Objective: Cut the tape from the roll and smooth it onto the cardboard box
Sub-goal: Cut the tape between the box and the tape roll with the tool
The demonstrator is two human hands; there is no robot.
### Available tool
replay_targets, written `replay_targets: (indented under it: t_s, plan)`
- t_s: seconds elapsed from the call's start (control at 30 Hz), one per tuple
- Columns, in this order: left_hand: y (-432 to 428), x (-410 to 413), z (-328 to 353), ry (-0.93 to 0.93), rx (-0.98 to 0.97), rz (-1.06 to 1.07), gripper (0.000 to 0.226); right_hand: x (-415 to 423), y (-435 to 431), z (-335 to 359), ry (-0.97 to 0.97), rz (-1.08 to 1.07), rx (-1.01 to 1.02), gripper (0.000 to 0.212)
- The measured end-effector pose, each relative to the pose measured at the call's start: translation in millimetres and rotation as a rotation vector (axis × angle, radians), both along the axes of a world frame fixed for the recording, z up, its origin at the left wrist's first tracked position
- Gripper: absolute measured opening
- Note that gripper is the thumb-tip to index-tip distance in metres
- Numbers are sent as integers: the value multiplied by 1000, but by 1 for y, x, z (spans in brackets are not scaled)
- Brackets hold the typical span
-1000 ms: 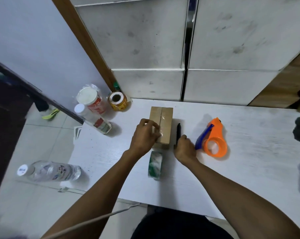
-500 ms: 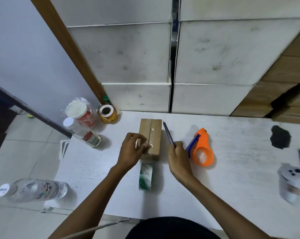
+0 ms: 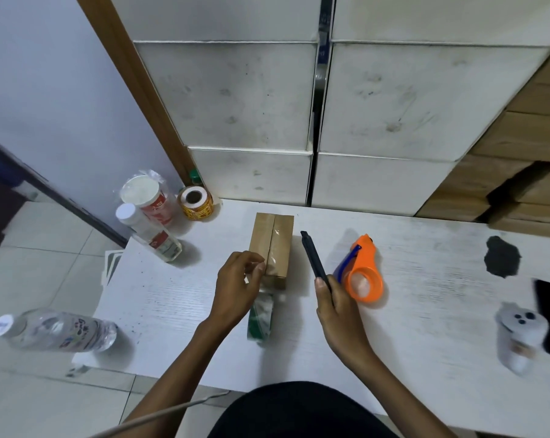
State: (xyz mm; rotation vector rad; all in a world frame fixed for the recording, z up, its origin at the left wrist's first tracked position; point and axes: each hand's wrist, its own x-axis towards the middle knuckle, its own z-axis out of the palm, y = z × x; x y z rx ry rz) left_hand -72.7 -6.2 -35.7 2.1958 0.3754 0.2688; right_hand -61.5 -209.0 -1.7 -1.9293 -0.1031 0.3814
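A small brown cardboard box (image 3: 272, 245) lies on the white table (image 3: 425, 327), with clear tape along its top seam. My left hand (image 3: 237, 286) rests against the box's near left corner, fingers pinching the tape there. Just below the box stands a green and clear tape roll (image 3: 261, 317) on its edge, partly behind my left hand. My right hand (image 3: 337, 311) grips a black utility knife (image 3: 313, 259) that points up and away, to the right of the box and apart from it.
An orange tape dispenser (image 3: 362, 273) lies right of the knife. Two bottles (image 3: 150, 232) and a yellow label roll (image 3: 194, 202) sit at the back left corner. A clear bottle (image 3: 55, 330) lies at the left edge. White boxes (image 3: 251, 178) stack behind the table. A grey object (image 3: 520, 333) is at the right.
My right hand has lifted the knife off the table beside the box and raised it, blade end pointing away. My left hand stays at the box's near corner. The camera tilted upward.
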Motion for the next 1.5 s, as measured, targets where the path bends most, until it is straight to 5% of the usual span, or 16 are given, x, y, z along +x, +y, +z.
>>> replay_targets:
  t_s: [0.43,0.63,0.93,1.2,1.5]
  plan:
    - [2,4,-4,94,156,-156,19,4,3,-2,-95,10,-31,43]
    - [10,5,-3,249,403,-372,74,7,-2,-8,-105,-1,-26,45]
    - [28,5,0,359,384,-501,119,13,-12,-13,0,60,-5,44]
    - [33,2,-1,343,389,-588,124,23,-20,-20,-30,311,-209,22]
    - [35,1,1,367,432,-626,126,18,-7,-25,-164,459,-311,22]
